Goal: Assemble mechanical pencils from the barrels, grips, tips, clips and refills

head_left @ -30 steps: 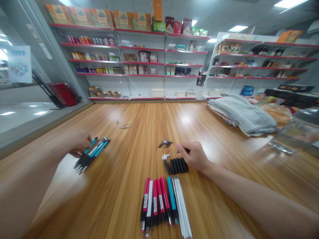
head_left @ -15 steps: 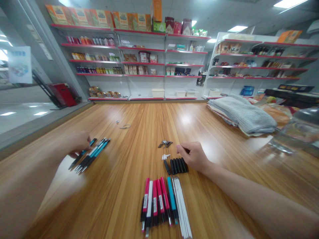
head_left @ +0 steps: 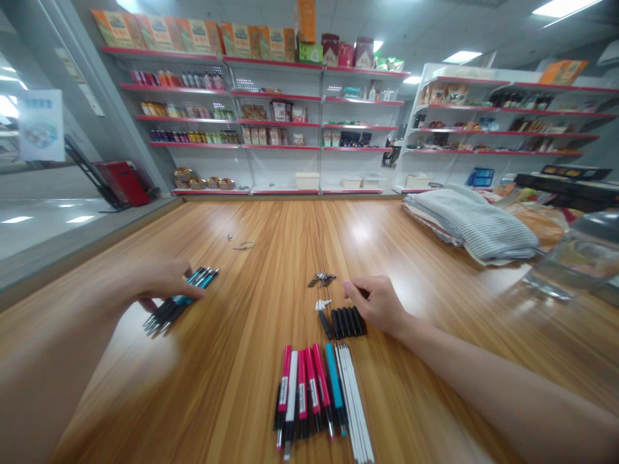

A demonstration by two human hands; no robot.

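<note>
My left hand (head_left: pixel 167 280) lies across a small bunch of blue, white and black pens (head_left: pixel 167 312). Its fingers sit along both sides of the bunch, hiding the middle of the barrels. My right hand (head_left: pixel 377 303) rests on the table with its fingers curled in, and nothing shows in it. Beside it lies a row of short black pen grips (head_left: pixel 347 321), one slightly apart. Small white cone-shaped tips (head_left: pixel 321 305) and small metal pieces (head_left: pixel 322 280) lie just beyond.
Nearer me lie several pink pens (head_left: pixel 313 380), a white pen (head_left: pixel 291 386), a blue pen (head_left: pixel 333 374) and thin white refills (head_left: pixel 354 406). A thin ring (head_left: pixel 244 245) lies farther left. Folded cloths (head_left: pixel 474 219) and a clear container (head_left: pixel 573 258) stand right. Stocked shelves (head_left: pixel 271 122) line the back.
My left hand has shifted right over the bunch, and the separate pen under it at the left now lies against the others. My right hand stays in place.
</note>
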